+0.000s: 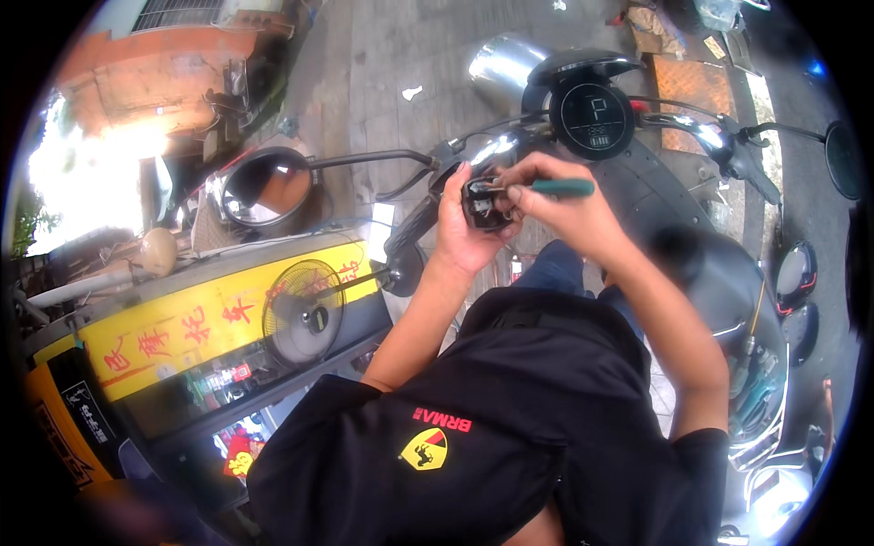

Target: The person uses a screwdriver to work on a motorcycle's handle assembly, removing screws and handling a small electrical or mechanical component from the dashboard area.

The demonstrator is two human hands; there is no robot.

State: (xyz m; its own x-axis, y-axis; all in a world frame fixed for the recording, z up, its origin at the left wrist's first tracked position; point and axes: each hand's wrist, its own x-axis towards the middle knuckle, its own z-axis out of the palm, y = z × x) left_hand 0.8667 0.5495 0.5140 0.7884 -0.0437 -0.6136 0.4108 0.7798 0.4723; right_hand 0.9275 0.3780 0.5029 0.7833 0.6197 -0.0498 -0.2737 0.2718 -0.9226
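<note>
My left hand is wrapped round a small black plastic housing, which looks like a handlebar switch housing, with its open hollow side turned up. My right hand grips a screwdriver by its green handle. The thin shaft runs leftward over the housing, and the tip reaches its upper part; exactly what it touches is too small to tell. Both hands are close together above the left side of a scooter's handlebar, beside its round display. The black left grip of the handlebar lies just left of my left hand.
A round mirror on a black stalk sticks out at the left. Below it are a black fan and a yellow sign board. The scooter's dark seat is at my right, with another screwdriver beyond it.
</note>
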